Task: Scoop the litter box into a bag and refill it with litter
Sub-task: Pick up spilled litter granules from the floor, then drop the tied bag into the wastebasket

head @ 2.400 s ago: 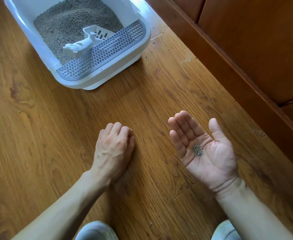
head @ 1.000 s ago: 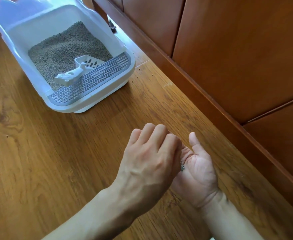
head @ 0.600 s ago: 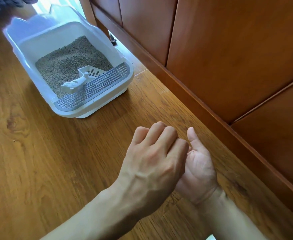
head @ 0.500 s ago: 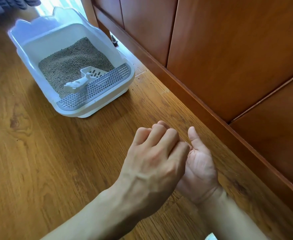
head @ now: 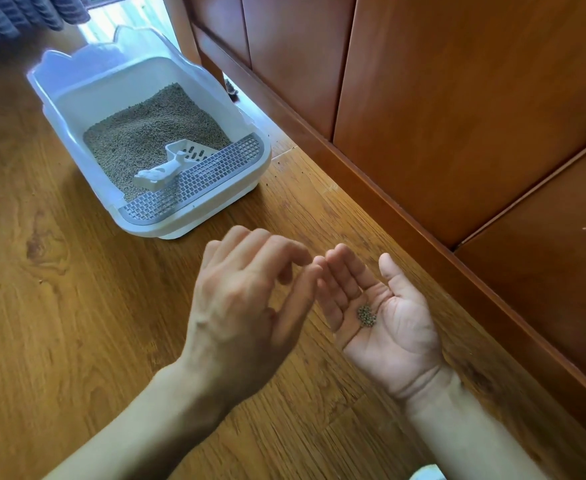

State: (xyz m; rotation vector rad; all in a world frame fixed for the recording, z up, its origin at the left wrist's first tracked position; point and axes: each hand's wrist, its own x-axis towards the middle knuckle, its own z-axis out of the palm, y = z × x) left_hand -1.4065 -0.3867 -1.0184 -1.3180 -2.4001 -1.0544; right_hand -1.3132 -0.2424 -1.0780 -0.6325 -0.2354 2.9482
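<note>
The wooden floor [head: 77,323] fills most of the view, and a brown wooden wall [head: 458,98] runs along it from 12 o'clock down to 4 o'clock. The white litter box [head: 59,109] sits on the floor at about 11 o'clock, well apart from the hands. It is full of grey-brown litter [head: 146,133]. A white scoop [head: 170,164] lies on the litter, its handle resting by the grey grid step [head: 194,181] at the front of the box.

The left hand [head: 243,306] is near the middle, back up, fingers loosely bent and holding nothing. The right hand [head: 385,313] is at about 4 o'clock, palm up and cupped, fingers relaxed. A little pile of litter bits [head: 366,316] lies in that palm.

The bits look tiny, hard, light and rolly. I think they would spill if the palm tips, so it should stay flat and cupped. The scoop looks stiff and light; its handle is the place to grab. No bag shows here.
</note>
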